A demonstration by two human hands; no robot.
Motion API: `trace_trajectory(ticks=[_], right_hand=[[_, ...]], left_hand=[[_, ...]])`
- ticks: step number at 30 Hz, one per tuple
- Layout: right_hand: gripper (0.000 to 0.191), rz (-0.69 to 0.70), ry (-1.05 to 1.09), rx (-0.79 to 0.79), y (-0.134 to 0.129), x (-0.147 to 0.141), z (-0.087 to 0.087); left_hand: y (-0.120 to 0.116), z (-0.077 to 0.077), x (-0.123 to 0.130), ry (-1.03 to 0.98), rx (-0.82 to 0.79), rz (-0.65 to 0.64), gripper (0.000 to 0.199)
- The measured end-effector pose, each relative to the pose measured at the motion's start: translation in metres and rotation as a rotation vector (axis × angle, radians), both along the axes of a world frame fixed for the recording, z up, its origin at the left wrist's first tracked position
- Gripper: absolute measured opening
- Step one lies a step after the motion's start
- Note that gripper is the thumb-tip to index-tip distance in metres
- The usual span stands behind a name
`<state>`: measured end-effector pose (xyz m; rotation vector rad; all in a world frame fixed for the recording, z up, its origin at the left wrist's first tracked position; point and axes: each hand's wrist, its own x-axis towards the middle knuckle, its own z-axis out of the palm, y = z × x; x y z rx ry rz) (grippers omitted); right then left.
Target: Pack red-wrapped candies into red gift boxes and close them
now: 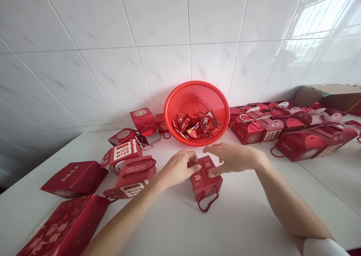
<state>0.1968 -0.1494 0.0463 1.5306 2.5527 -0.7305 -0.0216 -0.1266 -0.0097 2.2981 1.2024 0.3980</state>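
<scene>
A small red gift box with pale Chinese characters stands on the white table, its twisted dark red cord handle hanging over the near side. At the box's far left corner is my left hand, thumb on the top panel and fingers curled round the edge. Over the right side reaches my right hand, its fingers stretched out and apart, with the thumb tip at the top panel. Just behind the box, a red plastic basket tilted against the wall holds many wrapped candies.
To the left stand several red gift boxes of different sizes, some with cord handles. Rows of similar red boxes fill the right side. Behind those lies an open cardboard carton. A white tiled wall bounds the table's back.
</scene>
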Motion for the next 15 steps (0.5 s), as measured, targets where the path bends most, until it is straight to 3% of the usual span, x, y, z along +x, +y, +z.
trace_trajectory(ticks=[5,9,12,15], right_hand=[[0.051,-0.146,-0.103,0.060,-0.014,0.016,-0.018],[0.048,-0.259,-0.162,0.021,-0.027,0.026,-0.037],[0.051,-0.244,-0.038,-0.052,-0.032,0.032,-0.050],[0.053,-0.208,0.156,-0.095,-0.029,0.037,-0.061]], left_hand=[[0.005,-0.008,-0.002,-0.047,-0.031,0.061,0.035],[0.015,-0.012,-0.002,-0.154,-0.282,-0.015,0.047],[0.017,-0.013,0.001,-0.210,-0.476,-0.003,0.051],[0.015,-0.012,0.004,-0.218,-0.550,0.054,0.065]])
